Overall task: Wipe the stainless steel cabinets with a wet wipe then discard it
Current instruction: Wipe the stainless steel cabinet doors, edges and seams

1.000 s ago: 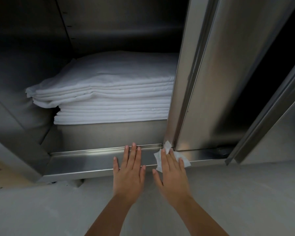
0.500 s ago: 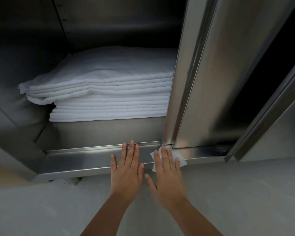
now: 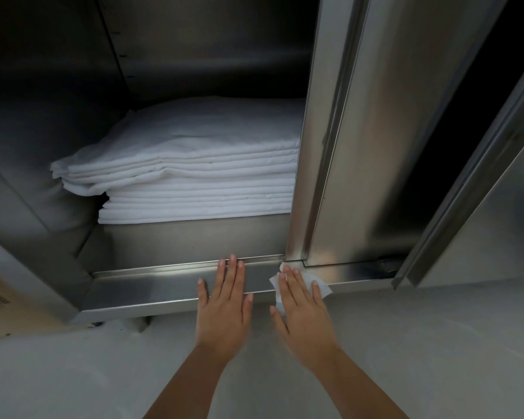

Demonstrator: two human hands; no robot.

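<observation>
Head view showed the right hand (image 3: 306, 313) laid flat, fingers straight, pressing the wet wipe (image 3: 323, 287) onto the cabinet sill (image 3: 152, 285). Nothing was clenched. The wipe was simply pinned under palm and fingers, its corners showing on either side of them. The left hand (image 3: 224, 303) lay just beside it on the thumb side, likewise flat and holding nothing, fingertips at the sill's inner lip.

By my reading the wiping step was in hand, on the bottom rail, with discarding not yet begun. Just ahead of the wiping fingertips stood the foot of the sliding door (image 3: 360, 146), so a forward stroke had no room. Open run lay sideways: along the rail past the little finger, below the door, or toward the thumb side if the left hand lifted away. Behind the wrist the sill's front edge dropped to the floor (image 3: 421, 343). Beyond the left fingertips, folded white linen (image 3: 200, 182) sat stacked well back on the shelf.
</observation>
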